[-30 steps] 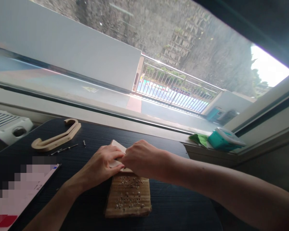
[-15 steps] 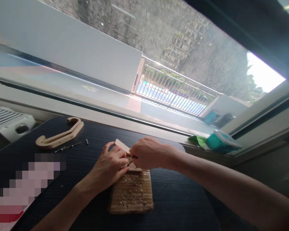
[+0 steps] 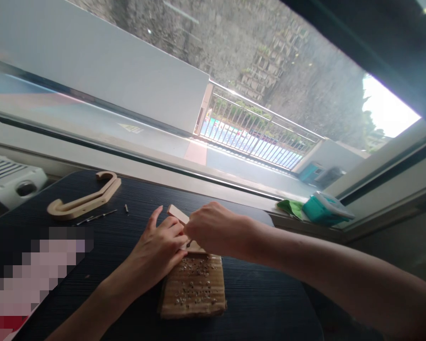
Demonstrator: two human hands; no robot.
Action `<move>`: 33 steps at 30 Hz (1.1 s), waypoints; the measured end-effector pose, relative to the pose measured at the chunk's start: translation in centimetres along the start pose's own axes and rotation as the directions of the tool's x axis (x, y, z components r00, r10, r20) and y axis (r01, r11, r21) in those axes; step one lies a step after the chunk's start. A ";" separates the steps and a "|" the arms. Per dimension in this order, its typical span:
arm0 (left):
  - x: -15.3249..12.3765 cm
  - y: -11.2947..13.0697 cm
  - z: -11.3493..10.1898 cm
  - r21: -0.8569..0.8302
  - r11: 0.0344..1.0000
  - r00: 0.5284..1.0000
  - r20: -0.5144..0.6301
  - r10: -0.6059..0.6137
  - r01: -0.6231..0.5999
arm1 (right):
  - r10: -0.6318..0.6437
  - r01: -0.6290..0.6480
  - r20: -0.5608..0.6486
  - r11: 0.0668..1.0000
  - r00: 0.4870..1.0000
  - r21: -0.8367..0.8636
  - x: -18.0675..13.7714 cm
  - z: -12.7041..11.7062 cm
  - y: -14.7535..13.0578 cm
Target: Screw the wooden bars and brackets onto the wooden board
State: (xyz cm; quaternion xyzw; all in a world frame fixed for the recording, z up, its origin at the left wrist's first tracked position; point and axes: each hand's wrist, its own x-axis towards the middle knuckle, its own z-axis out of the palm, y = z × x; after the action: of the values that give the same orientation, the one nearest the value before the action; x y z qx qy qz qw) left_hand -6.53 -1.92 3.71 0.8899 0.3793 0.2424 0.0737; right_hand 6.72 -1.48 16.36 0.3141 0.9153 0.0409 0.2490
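Observation:
My left hand (image 3: pixel 165 239) holds down a pale wooden piece (image 3: pixel 177 214), with its index finger lifted and the other fingers bent against the wood. Over the same piece, my right hand (image 3: pixel 215 227) is closed on a thin metal tool (image 3: pixel 189 244). Only the tool's dark tip shows below the fingers, so its kind is hidden. Beneath the wood lies a corrugated cardboard pad (image 3: pixel 195 305), its top dotted with many small holes and shiny specks. Both hands cover much of the wooden piece.
On the dark table (image 3: pixel 135 298), a long wooden piece with hooked ends (image 3: pixel 85 201) lies at the left. Thin metal rods (image 3: pixel 97 217) and a small pin (image 3: pixel 126 209) lie near it. A turquoise tub (image 3: pixel 326 208) and green cloth (image 3: pixel 290 207) sit by the window.
My right hand has shifted slightly left and turned over the wooden piece, hiding more of the tool. My left index finger has lifted off the wood.

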 end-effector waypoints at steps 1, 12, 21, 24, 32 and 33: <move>-0.1 0.0 -0.1 -0.013 1.000 1.000 0.002 0.010 -0.010 | 0.002 -0.002 -0.001 1.000 1.000 0.013 0.1 0.2 0.2; -0.6 1.0 1.5 -0.035 0.998 0.998 0.006 0.055 -0.054 | 0.065 -0.074 0.087 0.992 0.994 0.104 0.2 -0.4 1.2; -2.5 2.9 3.6 0.124 0.990 0.986 -0.160 -0.041 0.061 | 0.140 -0.148 0.069 0.982 0.988 0.117 -0.4 -0.1 0.8; -2.6 3.7 3.6 0.161 0.980 0.984 -0.150 -0.091 0.115 | 0.081 -0.081 -0.003 0.996 0.997 0.033 -1.1 -0.1 0.3; -2.0 4.9 3.8 0.253 0.951 0.983 -0.091 -0.161 0.179 | -0.018 0.020 -0.079 0.999 0.997 0.027 -1.6 0.8 0.8; -2.1 5.1 4.0 0.266 0.944 0.980 -0.100 -0.173 0.194 | -0.005 0.007 -0.068 0.999 0.998 0.040 -1.5 1.0 1.1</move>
State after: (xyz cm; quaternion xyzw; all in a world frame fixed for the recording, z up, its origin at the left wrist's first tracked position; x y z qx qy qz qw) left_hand -2.59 -6.75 1.05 0.8425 0.4930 0.2129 -0.0426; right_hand 8.79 -1.57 16.37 0.3148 0.9247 0.0324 0.2117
